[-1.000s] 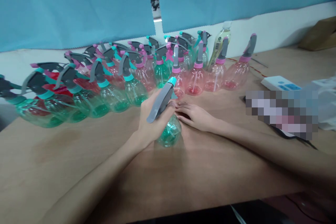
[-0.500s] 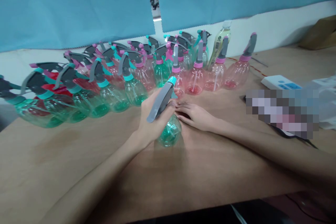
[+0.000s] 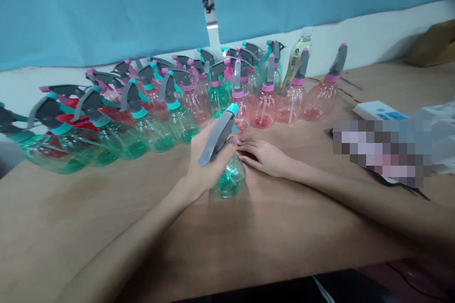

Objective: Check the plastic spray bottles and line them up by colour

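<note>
A clear green spray bottle (image 3: 230, 177) with a grey trigger head and turquoise nozzle stands on the table before me. My left hand (image 3: 204, 156) is wrapped round its neck below the head, and the hand hides the collar. Just to the right, my right hand (image 3: 268, 157) rests low with its fingers stretched toward the bottle and the left thumb. Its fingertips are very close to both; whether they touch I cannot tell. Behind the hands stand a green spray bottle (image 3: 181, 123) with a turquoise collar and a pink spray bottle (image 3: 265, 110) with a pink collar.
Several more green and pink spray bottles fill the back and left of the wooden table (image 3: 284, 227). A labelled drink bottle (image 3: 297, 59) leans among them. A white box (image 3: 380, 112) and a blurred-out item (image 3: 382, 154) lie at the right. Blue sheeting (image 3: 106, 9) covers the wall.
</note>
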### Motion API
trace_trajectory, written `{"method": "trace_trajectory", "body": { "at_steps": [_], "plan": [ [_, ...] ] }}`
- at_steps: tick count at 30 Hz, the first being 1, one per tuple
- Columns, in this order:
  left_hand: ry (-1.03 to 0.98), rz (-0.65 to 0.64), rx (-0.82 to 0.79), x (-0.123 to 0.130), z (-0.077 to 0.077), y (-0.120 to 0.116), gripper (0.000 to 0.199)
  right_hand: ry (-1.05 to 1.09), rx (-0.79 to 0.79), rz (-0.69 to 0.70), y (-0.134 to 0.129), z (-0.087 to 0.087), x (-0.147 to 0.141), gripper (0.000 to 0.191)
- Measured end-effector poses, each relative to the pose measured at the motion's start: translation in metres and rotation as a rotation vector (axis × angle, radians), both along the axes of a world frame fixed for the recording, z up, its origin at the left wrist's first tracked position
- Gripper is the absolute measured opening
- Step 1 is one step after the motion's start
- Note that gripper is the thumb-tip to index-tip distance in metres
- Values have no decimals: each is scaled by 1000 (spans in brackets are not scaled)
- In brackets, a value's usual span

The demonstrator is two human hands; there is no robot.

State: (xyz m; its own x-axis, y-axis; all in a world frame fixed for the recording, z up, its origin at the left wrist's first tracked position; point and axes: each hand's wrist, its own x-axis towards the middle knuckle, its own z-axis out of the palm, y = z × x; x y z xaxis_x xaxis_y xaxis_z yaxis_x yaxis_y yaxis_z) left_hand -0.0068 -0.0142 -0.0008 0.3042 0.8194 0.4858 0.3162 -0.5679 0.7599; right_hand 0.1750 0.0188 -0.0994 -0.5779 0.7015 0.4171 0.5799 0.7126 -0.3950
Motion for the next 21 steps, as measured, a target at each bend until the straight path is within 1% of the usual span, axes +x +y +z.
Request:
{"method": "trace_trajectory", "body": {
  "at_steps": [9, 14, 17, 21],
  "plan": [
    [14, 22, 21, 1, 0, 0, 3, -2, 1, -3, 0, 1, 0, 30],
    [15, 14, 9, 1, 2, -1, 3, -6, 1, -1, -1, 1, 0, 30],
    [25, 4, 0, 1, 3, 0, 6, -17, 6, -10, -1, 1, 0, 32],
    [42, -21, -1, -1, 5, 1, 15, -29, 19, -15, -1, 2, -1, 33]
  ]
}}
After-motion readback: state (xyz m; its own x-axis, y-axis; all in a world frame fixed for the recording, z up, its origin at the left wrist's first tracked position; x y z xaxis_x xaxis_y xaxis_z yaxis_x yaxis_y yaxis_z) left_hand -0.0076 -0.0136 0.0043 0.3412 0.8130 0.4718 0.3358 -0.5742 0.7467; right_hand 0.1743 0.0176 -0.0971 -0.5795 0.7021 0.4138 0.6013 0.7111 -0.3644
